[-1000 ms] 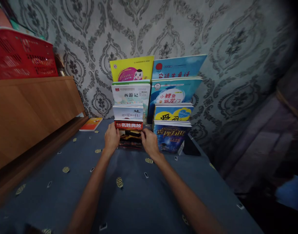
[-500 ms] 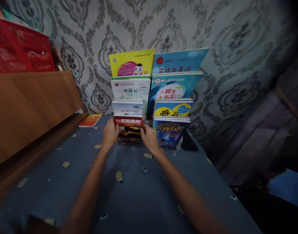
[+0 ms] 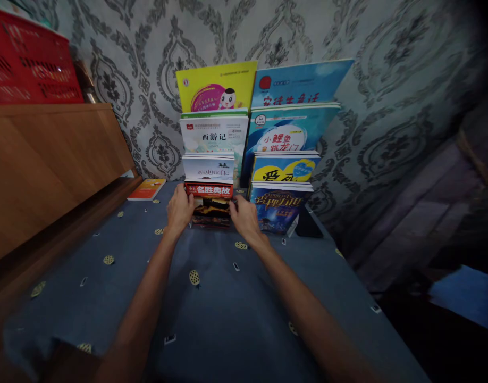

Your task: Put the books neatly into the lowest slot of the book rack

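My left hand (image 3: 180,207) and my right hand (image 3: 244,214) are closed on the two side edges of a small book (image 3: 211,206) with a red title band and a dark picture. This book stands upright at the front of the left row. Behind it rise a pale book (image 3: 208,169), a white book (image 3: 216,135) and, tallest, a yellow book (image 3: 216,88). Just right of my right hand, a dark blue book (image 3: 278,210) fronts a second row. A yellow-and-blue book (image 3: 284,169) and two blue books, one lower (image 3: 284,130) and one higher (image 3: 300,85), stand behind it.
An orange book (image 3: 146,189) lies flat at the left, by a wooden cabinet (image 3: 56,175) bearing a red basket (image 3: 32,64). A dark flat object (image 3: 309,223) lies right of the rows. Patterned cloth (image 3: 212,319) covers the surface, with a papered wall (image 3: 160,106) behind.
My view has tilted and shifted slightly, so the books sit a little higher in the picture. Both hands stay at the sides of the red-banded book.
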Action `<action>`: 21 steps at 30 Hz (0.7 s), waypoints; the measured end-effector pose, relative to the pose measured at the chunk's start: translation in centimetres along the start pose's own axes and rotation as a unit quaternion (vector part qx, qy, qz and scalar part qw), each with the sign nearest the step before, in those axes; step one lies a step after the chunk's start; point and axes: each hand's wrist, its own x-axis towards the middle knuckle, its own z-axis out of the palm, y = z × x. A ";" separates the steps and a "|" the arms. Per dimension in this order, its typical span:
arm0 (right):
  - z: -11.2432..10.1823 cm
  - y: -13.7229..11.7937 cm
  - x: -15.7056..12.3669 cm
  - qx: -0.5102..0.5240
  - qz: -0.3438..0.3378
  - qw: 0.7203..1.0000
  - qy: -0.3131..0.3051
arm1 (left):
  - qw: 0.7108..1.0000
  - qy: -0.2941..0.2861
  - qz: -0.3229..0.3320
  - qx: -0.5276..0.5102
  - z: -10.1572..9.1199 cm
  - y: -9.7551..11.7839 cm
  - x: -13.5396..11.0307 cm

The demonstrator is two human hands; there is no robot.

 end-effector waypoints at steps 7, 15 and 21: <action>0.1 0.2 -0.7 0.002 -0.011 1.000 0.004 | 1.000 0.011 0.007 -0.016 -0.4 0.0 0.0; 0.0 0.3 -1.5 -0.010 -0.009 1.000 -0.007 | 1.000 -0.005 0.004 0.001 -1.1 0.3 0.1; -0.5 0.4 -2.0 -0.007 -0.007 0.999 -0.031 | 0.999 -0.032 -0.003 0.038 -2.2 0.0 0.3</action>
